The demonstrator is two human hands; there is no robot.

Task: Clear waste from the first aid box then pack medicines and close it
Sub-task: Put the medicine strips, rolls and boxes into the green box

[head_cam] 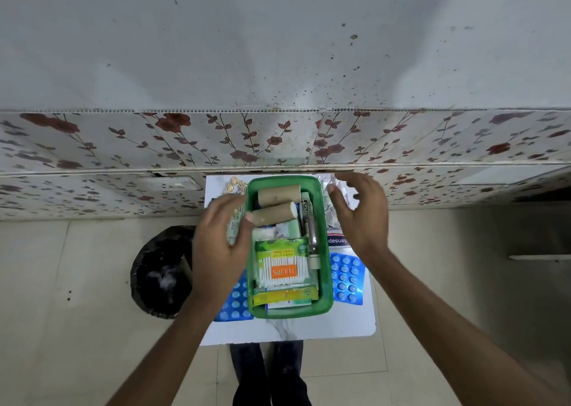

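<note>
A green first aid box [326, 269] stands open on a small white table [340, 325]. Inside lie two cardboard tubes [279, 203], a pack of cotton swabs [282, 271], a yellow packet [284, 296] and other small items. My left hand [222, 245] is at the box's left rim and holds a pale green medicine strip [234, 226]. My right hand [358, 211] hovers over the right rim with its fingers spread, close to a clear plastic wrapper [332, 195]. Blue tablet blisters lie on the right [347, 277] and on the left [231, 306] of the box.
A bin lined with a black bag [160, 271] stands on the floor left of the table. A strip of yellow tablets [234, 186] lies at the table's far left corner. A plaster box [338, 238] sits right of the green box. A floral-tiled wall is just behind.
</note>
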